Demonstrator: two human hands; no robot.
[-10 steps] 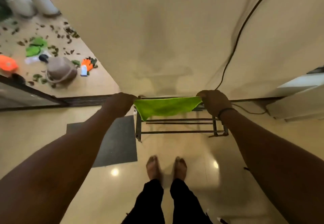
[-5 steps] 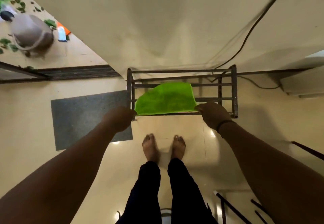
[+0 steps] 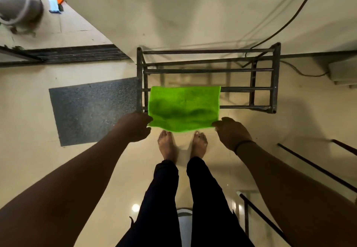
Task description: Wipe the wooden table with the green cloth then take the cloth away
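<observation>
Since a second ago the green cloth (image 3: 184, 108) has gone from being stretched in the air against the wall to lying spread over the front bars of the metal rack (image 3: 207, 71), and the camera has tipped further down toward the floor.

Head view: the cloth now lies flat across the left half of the rack, its far edge on a middle bar and its near edge overhanging the front rail, just above the person's bare feet (image 3: 182, 145). The left hand (image 3: 135, 127) pinches the near left corner of the cloth between thumb and fingers. The right hand (image 3: 231, 132) touches the near right corner with curled fingers; whether it still pinches the fabric or is letting go, I cannot tell. A dark floor mat (image 3: 92, 109) lies to the left of the rack, and a cable (image 3: 289, 18) runs down the wall behind it.

No wooden surface is in view, so the wiping seems finished and this looks like the putting-away step. Judging by the sagging front edge, the cloth may need a small tug to hang evenly before both hands release it.
</observation>
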